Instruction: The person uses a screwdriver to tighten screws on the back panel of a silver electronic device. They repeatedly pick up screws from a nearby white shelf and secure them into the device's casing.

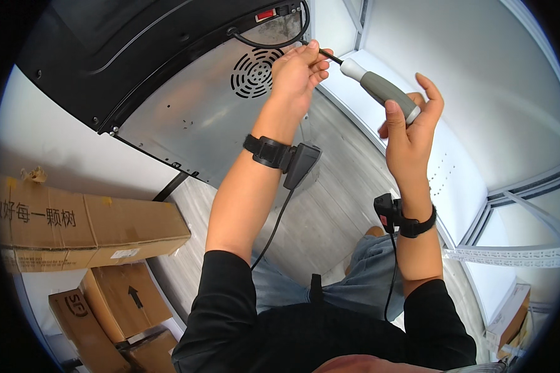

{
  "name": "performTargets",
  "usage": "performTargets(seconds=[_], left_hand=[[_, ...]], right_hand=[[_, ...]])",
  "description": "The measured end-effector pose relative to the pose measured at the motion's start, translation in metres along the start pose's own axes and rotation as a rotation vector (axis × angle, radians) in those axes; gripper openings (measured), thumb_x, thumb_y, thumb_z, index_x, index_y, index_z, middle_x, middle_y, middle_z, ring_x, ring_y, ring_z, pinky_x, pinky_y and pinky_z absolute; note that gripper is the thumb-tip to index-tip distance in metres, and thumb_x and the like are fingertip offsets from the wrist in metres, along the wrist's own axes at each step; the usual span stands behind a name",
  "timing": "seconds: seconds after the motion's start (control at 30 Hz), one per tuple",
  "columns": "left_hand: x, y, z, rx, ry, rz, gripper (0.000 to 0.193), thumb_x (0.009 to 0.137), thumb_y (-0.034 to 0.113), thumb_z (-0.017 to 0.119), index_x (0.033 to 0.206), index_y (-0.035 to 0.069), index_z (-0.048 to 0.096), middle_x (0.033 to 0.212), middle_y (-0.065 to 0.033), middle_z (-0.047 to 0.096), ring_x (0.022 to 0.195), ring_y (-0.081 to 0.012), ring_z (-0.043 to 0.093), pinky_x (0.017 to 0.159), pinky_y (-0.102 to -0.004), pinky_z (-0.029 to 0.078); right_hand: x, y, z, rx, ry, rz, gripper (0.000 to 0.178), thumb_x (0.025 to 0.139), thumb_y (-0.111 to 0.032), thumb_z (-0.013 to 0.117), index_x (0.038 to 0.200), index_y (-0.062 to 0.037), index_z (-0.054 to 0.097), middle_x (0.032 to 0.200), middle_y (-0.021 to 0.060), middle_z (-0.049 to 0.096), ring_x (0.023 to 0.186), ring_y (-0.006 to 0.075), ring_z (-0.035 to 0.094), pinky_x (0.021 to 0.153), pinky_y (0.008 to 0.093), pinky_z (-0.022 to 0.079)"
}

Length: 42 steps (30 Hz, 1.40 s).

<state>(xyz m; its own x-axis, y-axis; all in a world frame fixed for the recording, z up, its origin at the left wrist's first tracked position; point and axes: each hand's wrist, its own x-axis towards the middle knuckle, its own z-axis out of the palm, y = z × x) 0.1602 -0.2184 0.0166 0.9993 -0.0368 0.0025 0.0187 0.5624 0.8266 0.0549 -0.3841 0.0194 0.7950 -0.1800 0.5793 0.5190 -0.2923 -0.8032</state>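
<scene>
A screwdriver (386, 92) with a grey and white handle slants across the upper middle, its dark shaft pointing up and left. My right hand (415, 121) has its thumb and fingers around the handle's butt end, with the index finger raised. Fingers of my left hand (297, 69) pinch round the front of the shaft, close to the edge of a metal panel (186, 121). The screwdriver's tip is hidden at these fingers, so I cannot tell what it touches. Beside my left wrist, the panel has a round vent (255, 71) of curved slots.
Above the panel, a black housing (137, 43) carries a red switch (266, 15) and a looping black cable (267, 46). Cardboard boxes (99, 227) are stacked at the left. White framed panels (460, 74) stand at the right, with small dark specks on a white surface. Thin cables hang from both wrist straps.
</scene>
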Motion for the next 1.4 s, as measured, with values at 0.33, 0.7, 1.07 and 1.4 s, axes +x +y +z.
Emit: performTargets(seconds=[0.33,0.7,1.07,1.4], left_hand=[[-0.004,-0.002,0.002,-0.033,0.068,0.004,0.017,0.092,0.02,0.057,0.098,0.003,0.059,0.085,-0.0062,0.06,0.069,-0.0101,0.051,0.061,-0.0239,0.045],[-0.004,-0.001,-0.002,-0.075,0.003,-0.001,0.025,0.094,0.013,0.047,0.115,-0.001,0.052,0.093,-0.0068,0.06,0.072,-0.0098,0.052,0.064,-0.0245,0.045],[-0.004,-0.003,-0.002,-0.043,-0.023,0.026,0.027,0.094,0.009,0.049,0.119,-0.001,0.048,0.097,-0.0082,0.06,0.071,-0.0095,0.053,0.065,-0.0243,0.046],[-0.08,0.027,-0.051,-0.17,-0.071,0.09,0.024,0.098,0.013,0.041,0.118,0.001,0.047,0.101,-0.0129,0.061,0.077,-0.0163,0.061,0.069,-0.0277,0.051]], right_hand=[[-0.005,0.0,0.005,-0.072,-0.008,-0.121,0.039,0.086,-0.013,0.064,0.117,0.0001,0.043,0.089,0.0118,0.057,0.07,0.0147,0.058,0.06,0.0262,0.045],[-0.001,0.005,-0.003,-0.219,-0.05,0.347,0.042,0.092,-0.041,0.054,0.072,-0.0036,0.053,0.044,0.0038,0.051,0.04,0.011,0.05,0.042,0.0248,0.037],[-0.007,-0.002,-0.007,-0.189,-0.04,0.314,0.04,0.092,-0.038,0.054,0.072,-0.0038,0.053,0.047,0.0033,0.052,0.041,0.0098,0.05,0.043,0.0236,0.038],[-0.028,-0.025,0.009,-0.031,-0.153,0.014,0.02,0.084,-0.019,0.067,0.088,-0.0031,0.054,0.066,0.0046,0.061,0.057,0.0093,0.056,0.054,0.0216,0.042]])
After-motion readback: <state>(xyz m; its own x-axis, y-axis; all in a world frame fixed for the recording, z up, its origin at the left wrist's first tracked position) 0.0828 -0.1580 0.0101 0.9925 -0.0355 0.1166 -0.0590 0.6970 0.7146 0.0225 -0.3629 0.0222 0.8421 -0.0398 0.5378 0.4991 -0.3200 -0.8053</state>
